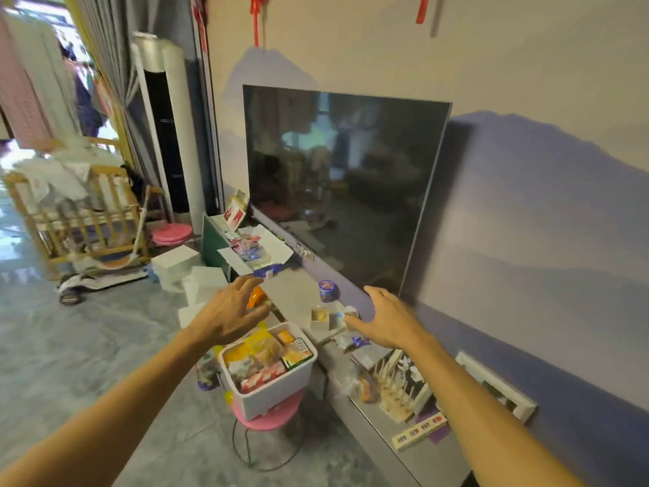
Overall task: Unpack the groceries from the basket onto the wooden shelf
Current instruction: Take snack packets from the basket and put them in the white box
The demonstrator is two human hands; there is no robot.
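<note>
A white basket full of colourful snack packets stands on a pink stool in front of the low grey shelf under the television. My left hand reaches over the basket's far edge, and a small orange packet sits between its thumb and fingers. My right hand hovers over the shelf top with its fingers spread and holds nothing. Its thumb is beside a small white and blue item. On the shelf stand a purple tub and a small open box.
A large dark television stands at the back of the shelf. A holder of wooden sticks and loose packets lie on the shelf's near end. White boxes sit on the floor to the left, a wooden crib beyond them.
</note>
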